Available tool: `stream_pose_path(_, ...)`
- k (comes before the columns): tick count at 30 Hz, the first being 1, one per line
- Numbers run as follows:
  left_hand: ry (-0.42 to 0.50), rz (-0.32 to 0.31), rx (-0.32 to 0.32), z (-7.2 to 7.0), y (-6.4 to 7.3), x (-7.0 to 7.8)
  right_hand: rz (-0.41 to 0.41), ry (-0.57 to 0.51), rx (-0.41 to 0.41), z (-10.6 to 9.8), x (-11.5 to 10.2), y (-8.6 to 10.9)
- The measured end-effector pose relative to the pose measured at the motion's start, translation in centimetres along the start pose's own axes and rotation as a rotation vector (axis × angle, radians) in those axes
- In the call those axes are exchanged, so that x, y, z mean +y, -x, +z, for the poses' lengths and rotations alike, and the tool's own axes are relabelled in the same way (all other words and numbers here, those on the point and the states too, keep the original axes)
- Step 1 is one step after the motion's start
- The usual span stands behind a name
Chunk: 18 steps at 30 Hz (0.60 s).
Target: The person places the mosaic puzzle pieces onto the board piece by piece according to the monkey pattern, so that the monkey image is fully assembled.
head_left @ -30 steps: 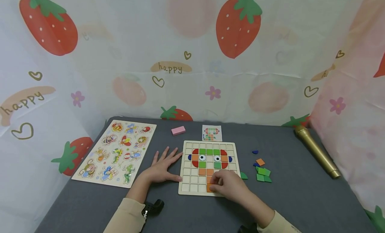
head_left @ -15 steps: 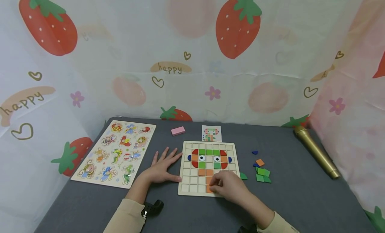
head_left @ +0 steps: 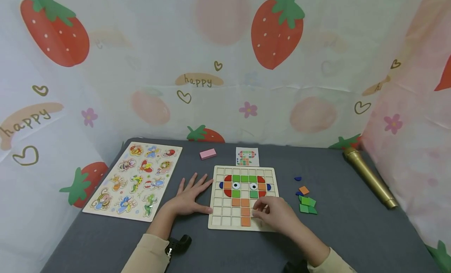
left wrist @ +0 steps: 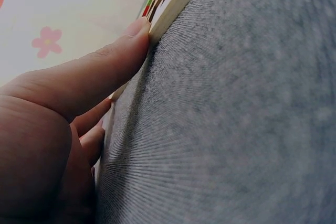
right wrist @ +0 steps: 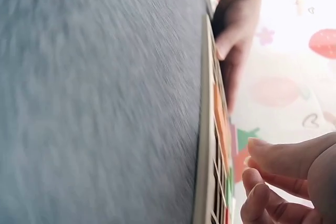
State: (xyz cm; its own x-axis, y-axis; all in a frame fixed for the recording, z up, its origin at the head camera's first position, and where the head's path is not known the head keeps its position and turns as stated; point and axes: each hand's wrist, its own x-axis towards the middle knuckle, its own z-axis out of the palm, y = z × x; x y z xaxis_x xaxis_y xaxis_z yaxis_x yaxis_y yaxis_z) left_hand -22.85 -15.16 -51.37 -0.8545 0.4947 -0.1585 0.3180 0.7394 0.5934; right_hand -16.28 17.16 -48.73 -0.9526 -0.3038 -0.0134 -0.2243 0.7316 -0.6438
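A wooden grid board [head_left: 222, 222] lies on the table, with colored tiles forming a face and an orange column below it. My left hand [head_left: 184, 201] lies flat left of the board, fingers spread, thumb touching its edge; the left wrist view shows the thumb tip [left wrist: 137, 30] against that edge. Over the board's lower right cells hovers my right hand [head_left: 278, 215], fingers loosely bent and holding nothing. The lowest orange tile [head_left: 245, 221] sits flat in its cell, left of those fingers. In the right wrist view the right thumb [right wrist: 278, 156] and fingers stand off the board's surface.
Loose green tiles [head_left: 308, 205], an orange tile [head_left: 304, 190] and blue pieces lie right of the board. A pattern card [head_left: 247, 157] and a pink block [head_left: 208, 154] are behind it. An insect puzzle board [head_left: 135, 181] lies left, a gold cylinder [head_left: 370, 178] far right.
My right hand has let go of the lowest orange tile and moved slightly right and up, uncovering it. The left hand keeps its place at the board's edge.
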Motion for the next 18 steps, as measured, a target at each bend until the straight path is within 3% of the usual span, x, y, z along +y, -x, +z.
stream_pose_path(12,0.007,0.001,0.001,0.0,0.1,0.3,0.106,-0.064,0.045,-2.9,2.4,1.1)
stream_pose_path(18,0.001,-0.002,0.002,0.0,0.1,0.2,0.156,-0.036,0.074,-4.7,4.1,1.8)
